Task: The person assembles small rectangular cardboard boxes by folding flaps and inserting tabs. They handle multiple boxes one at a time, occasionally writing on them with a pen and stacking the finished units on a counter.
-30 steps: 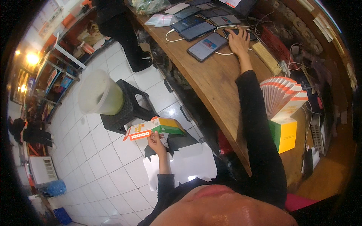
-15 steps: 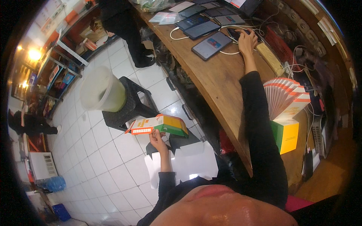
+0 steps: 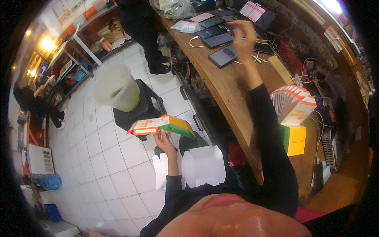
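My left hand (image 3: 165,142) is closed on the lower edge of a flat cardboard carton (image 3: 160,124), printed orange, white, yellow and green. Under that wrist, white unfolded card blanks (image 3: 205,164) lie across my lap. Above the wooden table, my right hand (image 3: 243,39) is lifted with its fingers bent and apart, somewhat blurred; I see nothing in it. A phone with a lit screen (image 3: 223,56) lies below and left of it. A dark phone (image 3: 263,47) rests to its right, partly hidden. More phones (image 3: 218,40) sit beyond, with white cables among them.
A fanned stack of matching cartons (image 3: 294,112) stands on the table (image 3: 252,98) beside my right forearm. Further back are a pale yellow bar (image 3: 279,69) and a red basket (image 3: 291,55). A translucent bucket (image 3: 120,91) sits on a black stool (image 3: 148,96) at left. Two people stand beyond.
My right hand has come up and left off the dark phone and is now apart from it. My left hand still holds the carton, which is a little lower at its right end.
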A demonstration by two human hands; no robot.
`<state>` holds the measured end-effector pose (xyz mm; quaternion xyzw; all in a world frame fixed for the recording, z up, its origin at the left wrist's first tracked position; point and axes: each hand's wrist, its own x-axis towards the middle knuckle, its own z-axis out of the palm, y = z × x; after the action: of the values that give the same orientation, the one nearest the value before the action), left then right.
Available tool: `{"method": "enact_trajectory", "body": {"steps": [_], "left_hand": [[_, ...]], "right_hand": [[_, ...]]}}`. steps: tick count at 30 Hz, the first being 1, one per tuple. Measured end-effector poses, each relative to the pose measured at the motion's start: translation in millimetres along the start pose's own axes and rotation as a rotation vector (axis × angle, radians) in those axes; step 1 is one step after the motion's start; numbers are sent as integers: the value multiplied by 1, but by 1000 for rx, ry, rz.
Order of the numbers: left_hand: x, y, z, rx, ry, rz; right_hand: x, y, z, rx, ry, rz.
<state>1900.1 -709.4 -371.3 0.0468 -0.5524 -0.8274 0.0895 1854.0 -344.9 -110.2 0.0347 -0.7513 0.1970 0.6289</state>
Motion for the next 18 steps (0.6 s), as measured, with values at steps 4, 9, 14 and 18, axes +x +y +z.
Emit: {"method": "enact_trajectory", "body": {"steps": [4,9,14,18], "left_hand": [[-10,80,16,-181,-35,74],[-22,175,-8,-254,-67,-30],[-44,226,-59,-490,-98,-87],[-62,238,-66,-482,-50,72]], "right_hand": [[-24,-172,32,541,-719,-3],[-103,-288,34,454,-956,-339],[-116,-356,20,630,-896,-233],[-118,-370,10,692,-612,-330]]}}
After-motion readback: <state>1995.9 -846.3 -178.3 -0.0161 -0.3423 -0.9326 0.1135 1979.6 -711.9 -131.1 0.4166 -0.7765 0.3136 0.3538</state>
